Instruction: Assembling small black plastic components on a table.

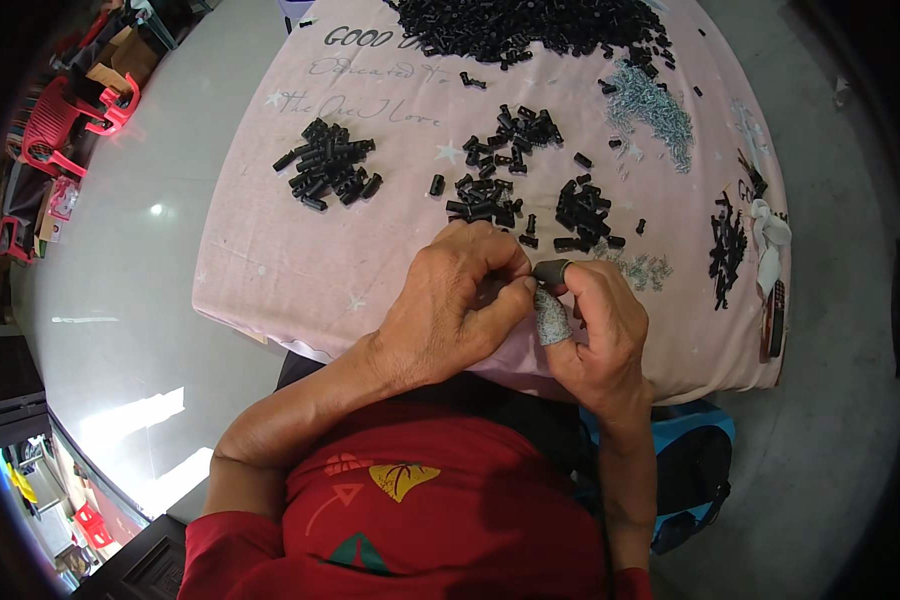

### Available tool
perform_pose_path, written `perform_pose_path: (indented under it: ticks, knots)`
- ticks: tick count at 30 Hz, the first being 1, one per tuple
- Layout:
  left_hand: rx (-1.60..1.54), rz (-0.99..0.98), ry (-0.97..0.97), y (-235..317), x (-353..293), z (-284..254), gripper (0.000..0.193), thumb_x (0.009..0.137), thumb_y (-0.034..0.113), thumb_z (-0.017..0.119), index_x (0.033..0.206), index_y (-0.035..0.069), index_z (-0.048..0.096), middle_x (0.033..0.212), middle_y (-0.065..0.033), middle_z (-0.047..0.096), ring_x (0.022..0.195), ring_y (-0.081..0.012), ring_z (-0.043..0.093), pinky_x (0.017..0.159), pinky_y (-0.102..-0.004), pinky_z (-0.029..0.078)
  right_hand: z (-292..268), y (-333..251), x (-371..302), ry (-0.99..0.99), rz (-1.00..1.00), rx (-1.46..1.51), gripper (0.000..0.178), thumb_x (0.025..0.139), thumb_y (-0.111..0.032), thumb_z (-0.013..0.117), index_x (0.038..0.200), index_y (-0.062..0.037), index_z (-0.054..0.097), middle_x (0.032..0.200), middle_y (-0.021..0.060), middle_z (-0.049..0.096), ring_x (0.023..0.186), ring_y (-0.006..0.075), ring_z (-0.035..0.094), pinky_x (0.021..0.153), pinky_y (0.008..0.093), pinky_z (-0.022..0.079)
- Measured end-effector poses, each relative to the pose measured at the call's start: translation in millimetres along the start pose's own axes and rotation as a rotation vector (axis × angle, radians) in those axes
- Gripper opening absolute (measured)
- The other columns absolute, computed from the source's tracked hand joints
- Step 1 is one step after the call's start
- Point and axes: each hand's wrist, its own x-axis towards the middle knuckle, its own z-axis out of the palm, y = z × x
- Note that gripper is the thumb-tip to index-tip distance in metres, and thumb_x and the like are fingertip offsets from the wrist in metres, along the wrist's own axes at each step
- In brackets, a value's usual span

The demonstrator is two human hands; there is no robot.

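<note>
Both hands are together at the near edge of the tabletop (270, 300), over the pink cloth (300, 250).

Left hand (450, 300): fingers curled tight, thumb and forefinger pinched toward the right hand. Whatever it holds is hidden by the fingers, so I can't tell what it is.

Right hand (595, 335): closed in a pinch on a small dark cap-like piece (552, 270) at the fingertips. A grey fabric finger cover (551, 320) sits on one finger.

Step in hand, as I read it: mating two small parts at the fingertips, mid-assembly. Seating can't be checked, since the joint is covered.

Stock on the cloth:
- large heap of black parts (530, 25) at the far edge
- pile of black sleeves (327, 165) far left
- two scattered black clusters (500, 165) and (585, 215) just beyond the hands
- silver screws (655, 110) far right, a smaller lot of screws (645, 268) just right of the hands
- thin black bits (727, 245) and a white strap (770, 235) at the right edge

The next move calls for a small, aligned push or twist between the two pinches, keeping the grip firm so the piece doesn't slip. After that, the nearest black cluster is within short reach.
</note>
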Motion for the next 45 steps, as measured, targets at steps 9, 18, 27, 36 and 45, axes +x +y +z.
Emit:
perform_pose_path:
  ticks: [9,18,27,36,45]
  knots:
    - [-0.087,-0.099,0.001,7.5,0.7,1.5,0.012,0.089,0.01,0.07,0.088,-0.001,0.065,0.084,-0.0131,0.062,0.081,-0.0281,0.06,0.074,-0.0398,0.049,-1.8,-3.4,1.2,0.0,-0.03,0.0,0.051,0.074,0.011,0.071,0.123,0.0067,0.06,0.087,0.015,0.065,0.075,0.0343,0.066,0.062,0.0429,0.053]
    - [-0.144,-0.122,0.022,7.2,5.0,-7.4,0.02,0.096,0.013,0.066,0.084,-0.002,0.063,0.078,-0.0153,0.058,0.076,-0.0327,0.059,0.07,-0.0422,0.048,-5.9,-7.8,0.7,0.011,-0.026,-0.048,0.036,0.077,0.009,0.07,0.112,0.0058,0.063,0.086,0.0154,0.064,0.074,0.0357,0.065,0.063,0.0442,0.053]
    - [-0.07,-0.076,0.022,-3.2,3.6,-11.0,0.02,0.099,0.016,0.068,0.09,-0.001,0.069,0.081,-0.0158,0.062,0.082,-0.0338,0.061,0.076,-0.0432,0.049,-18.9,14.1,-3.1,0.027,0.041,-0.16,0.03,0.074,0.007,0.072,0.103,0.0011,0.071,0.093,0.0146,0.07,0.08,0.0351,0.065,0.069,0.0423,0.054]
    - [-0.121,-0.088,-0.055,5.4,0.8,-13.5,0.017,0.104,0.012,0.068,0.096,-0.003,0.07,0.087,-0.0092,0.062,0.084,-0.0198,0.058,0.078,-0.0331,0.047,-3.1,-8.5,7.8,0.036,0.165,0.18,0.02,0.078,0.002,0.08,0.096,0.0021,0.072,0.091,0.0133,0.071,0.079,0.0302,0.068,0.07,0.0375,0.055]
    - [0.19,-0.025,-0.083,1.3,3.3,-44.5,0.015,0.09,0.011,0.077,0.104,0.004,0.075,0.091,-0.0126,0.067,0.089,-0.0328,0.067,0.076,-0.0417,0.055,-3.5,1.9,-0.4,0.045,0.278,0.156,0.017,0.081,0.005,0.079,0.096,0.0009,0.07,0.087,0.0116,0.068,0.073,0.0266,0.063,0.065,0.0348,0.052]
